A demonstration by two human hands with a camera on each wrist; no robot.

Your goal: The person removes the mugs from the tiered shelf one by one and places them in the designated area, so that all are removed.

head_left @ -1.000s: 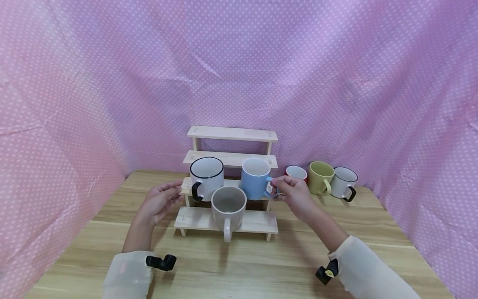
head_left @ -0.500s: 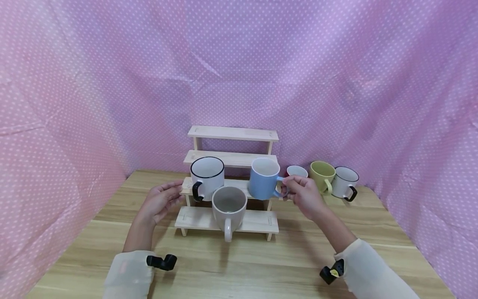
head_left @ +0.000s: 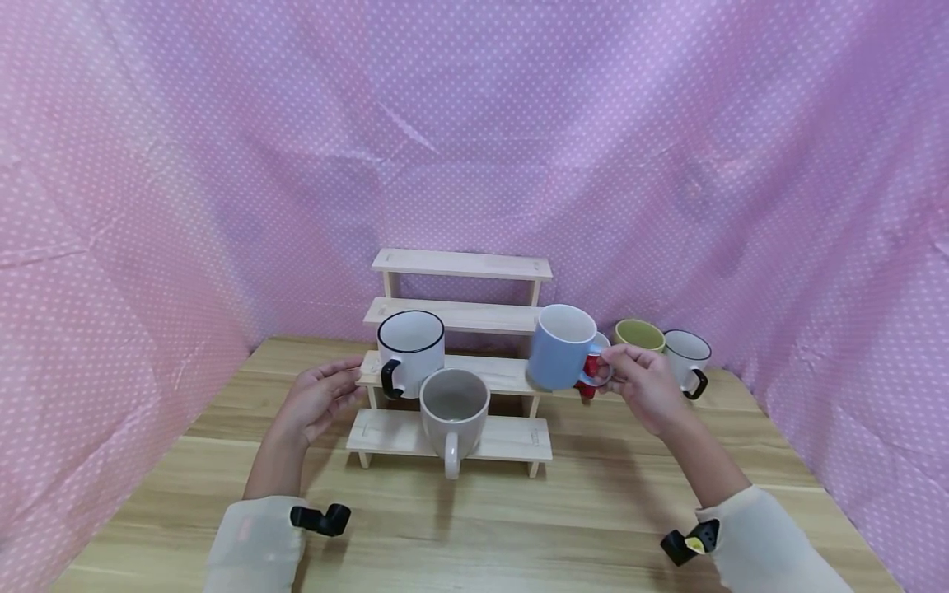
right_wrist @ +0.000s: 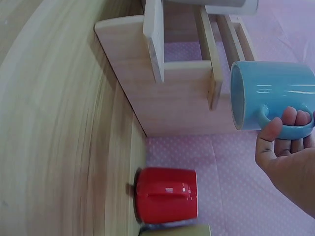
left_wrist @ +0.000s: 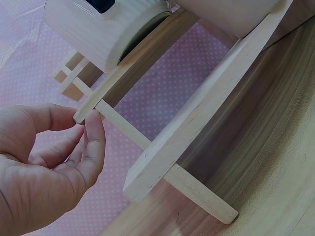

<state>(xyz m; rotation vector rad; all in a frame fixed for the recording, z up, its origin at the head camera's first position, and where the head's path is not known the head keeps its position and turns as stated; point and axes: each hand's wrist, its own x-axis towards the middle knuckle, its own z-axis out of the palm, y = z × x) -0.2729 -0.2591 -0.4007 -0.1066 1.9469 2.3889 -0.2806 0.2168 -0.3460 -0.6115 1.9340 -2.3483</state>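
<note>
My right hand [head_left: 643,387] grips the handle of a light blue mug [head_left: 559,350], with fingers curled through it. The mug is upright and raised beside the right end of the wooden tiered shelf [head_left: 474,265]; in the right wrist view the blue mug [right_wrist: 280,88] is apart from the boards. My left hand [head_left: 315,403] pinches the left end of the second board from the bottom, with thumb and forefinger at its tip [left_wrist: 81,115]. A white mug with a black rim [head_left: 423,362] sits on that board's left part. A grey mug [head_left: 460,428] stands on the lowest board, handle forward.
To the right of the shelf, by the pink dotted cloth [head_left: 474,148], a red mug [right_wrist: 167,196], a yellow-green mug [head_left: 639,333] and another white mug with a black handle [head_left: 684,358] stand on the wooden table [head_left: 504,535]. The right hand partly covers this row in the head view.
My right hand has carried the blue mug rightward from over the second board to past its end, now overlapping the red mug in view. The left hand and shelf have stayed put.
</note>
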